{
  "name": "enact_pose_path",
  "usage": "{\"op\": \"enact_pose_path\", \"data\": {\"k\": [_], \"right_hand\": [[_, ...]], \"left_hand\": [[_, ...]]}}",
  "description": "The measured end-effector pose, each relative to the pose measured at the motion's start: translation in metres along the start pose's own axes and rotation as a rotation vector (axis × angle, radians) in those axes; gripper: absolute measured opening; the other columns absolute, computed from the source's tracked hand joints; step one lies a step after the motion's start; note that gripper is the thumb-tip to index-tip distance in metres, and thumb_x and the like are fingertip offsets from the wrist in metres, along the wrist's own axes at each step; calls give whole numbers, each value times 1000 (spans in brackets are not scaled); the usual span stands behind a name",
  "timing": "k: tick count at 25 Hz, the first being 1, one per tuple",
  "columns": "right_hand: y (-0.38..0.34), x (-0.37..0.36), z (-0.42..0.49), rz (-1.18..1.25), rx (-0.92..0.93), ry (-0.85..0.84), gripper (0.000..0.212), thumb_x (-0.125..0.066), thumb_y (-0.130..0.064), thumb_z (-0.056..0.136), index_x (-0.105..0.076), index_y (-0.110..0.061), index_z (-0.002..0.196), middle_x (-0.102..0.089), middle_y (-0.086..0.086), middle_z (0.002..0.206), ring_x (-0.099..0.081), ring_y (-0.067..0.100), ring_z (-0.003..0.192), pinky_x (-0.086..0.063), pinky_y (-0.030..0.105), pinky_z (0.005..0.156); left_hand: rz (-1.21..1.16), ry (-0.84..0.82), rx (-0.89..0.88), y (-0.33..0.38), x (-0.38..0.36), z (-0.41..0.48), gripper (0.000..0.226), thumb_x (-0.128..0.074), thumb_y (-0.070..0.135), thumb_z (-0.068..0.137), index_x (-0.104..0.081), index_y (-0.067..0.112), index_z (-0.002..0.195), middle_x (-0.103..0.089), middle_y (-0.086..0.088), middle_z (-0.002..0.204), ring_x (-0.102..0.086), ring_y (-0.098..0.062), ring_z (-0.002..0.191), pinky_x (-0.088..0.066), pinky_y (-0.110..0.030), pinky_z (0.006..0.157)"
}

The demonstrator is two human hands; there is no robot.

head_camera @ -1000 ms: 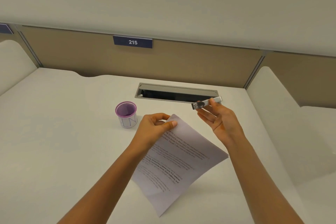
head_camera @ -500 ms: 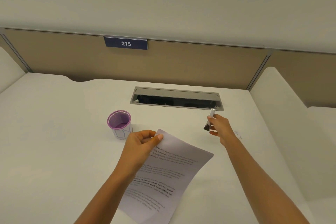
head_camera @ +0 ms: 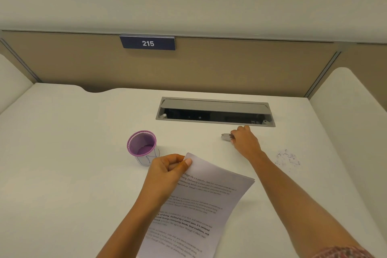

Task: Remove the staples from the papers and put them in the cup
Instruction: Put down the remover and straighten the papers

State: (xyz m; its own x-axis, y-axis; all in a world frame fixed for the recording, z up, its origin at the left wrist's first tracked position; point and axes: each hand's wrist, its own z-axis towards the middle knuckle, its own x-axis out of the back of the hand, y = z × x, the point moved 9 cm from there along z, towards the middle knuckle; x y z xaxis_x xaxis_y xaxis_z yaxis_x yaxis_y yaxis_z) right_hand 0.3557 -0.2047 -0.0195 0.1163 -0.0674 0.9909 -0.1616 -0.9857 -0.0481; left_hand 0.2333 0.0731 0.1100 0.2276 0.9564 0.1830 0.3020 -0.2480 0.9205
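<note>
My left hand (head_camera: 167,170) pinches the top corner of a printed sheaf of papers (head_camera: 201,205), held just above the white desk (head_camera: 62,163). A purple paper cup (head_camera: 142,145) stands upright right behind that hand. My right hand (head_camera: 244,140) reaches forward and lies low on the desk, its fingers round a small metal staple remover (head_camera: 226,136) whose tip sticks out to the left. No staple is visible in the papers or in the cup.
A grey cable tray opening (head_camera: 214,112) is set into the desk behind my right hand. Faint pencil-like marks (head_camera: 288,158) lie on the desk to the right. A tan partition with a sign reading 215 (head_camera: 147,43) closes the back.
My right hand has lowered the staple remover from mid-air down to the desk near the cable tray. My left hand has kept its pinch on the papers' corner.
</note>
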Motion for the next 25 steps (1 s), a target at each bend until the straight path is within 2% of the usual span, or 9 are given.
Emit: {"op": "enact_pose_path", "data": {"k": [8, 11, 14, 17, 19, 21, 25], "right_hand": [[-7, -5, 15, -9, 60, -5, 36, -55, -33, 94, -58, -16, 125, -56, 9, 130, -54, 23, 117, -44, 32, 100], [-5, -2, 10, 43, 42, -42, 42, -56, -33, 93, -51, -19, 133, -51, 9, 139, -51, 24, 124, -41, 34, 104], [-8, 28, -1, 265, -42, -24, 46, -58, -33, 92, -50, -20, 136, -44, 8, 147, -43, 28, 133, -34, 39, 109], [-29, 98, -33, 656, -25, 120, 32, -61, -31, 91, -64, -16, 119, -63, 7, 125, -59, 22, 111, -45, 33, 95], [-51, 146, -78, 863, 55, 124, 24, -61, -35, 90, -70, -20, 106, -70, 1, 108, -63, 15, 98, -50, 28, 82], [-73, 184, -130, 896, 156, 87, 22, -60, -44, 88, -70, -28, 98, -71, -8, 101, -62, 8, 93, -49, 24, 76], [-92, 222, -200, 821, 237, 111, 23, -61, -47, 85, -69, -32, 100, -66, -16, 99, -60, 5, 88, -45, 21, 73]], "left_hand": [[-8, 21, 22, -2, 5, 8, 22, -62, 31, 89, -76, 14, 82, -78, -4, 74, -74, -18, 69, -53, -25, 65], [1, 19, 29, 0, 3, 5, 24, -61, 34, 89, -76, 16, 81, -77, -1, 72, -74, -15, 66, -52, -22, 61], [5, 35, 26, 7, 4, 0, 26, -60, 35, 90, -76, 17, 81, -77, 1, 72, -73, -13, 65, -50, -19, 58], [9, 65, 4, 17, 8, -5, 30, -58, 37, 91, -76, 17, 77, -76, 2, 71, -72, -15, 67, -49, -22, 60], [11, 78, -18, 27, 9, -11, 35, -56, 38, 92, -72, 17, 69, -72, 2, 64, -69, -15, 62, -46, -22, 58], [7, 91, -49, 40, 10, -21, 38, -55, 40, 92, -69, 20, 62, -69, 5, 59, -67, -14, 60, -45, -23, 57], [7, 99, -156, 73, 8, -51, 31, -55, 44, 89, -72, 24, 73, -74, 5, 71, -70, -19, 70, -49, -24, 58]]}}
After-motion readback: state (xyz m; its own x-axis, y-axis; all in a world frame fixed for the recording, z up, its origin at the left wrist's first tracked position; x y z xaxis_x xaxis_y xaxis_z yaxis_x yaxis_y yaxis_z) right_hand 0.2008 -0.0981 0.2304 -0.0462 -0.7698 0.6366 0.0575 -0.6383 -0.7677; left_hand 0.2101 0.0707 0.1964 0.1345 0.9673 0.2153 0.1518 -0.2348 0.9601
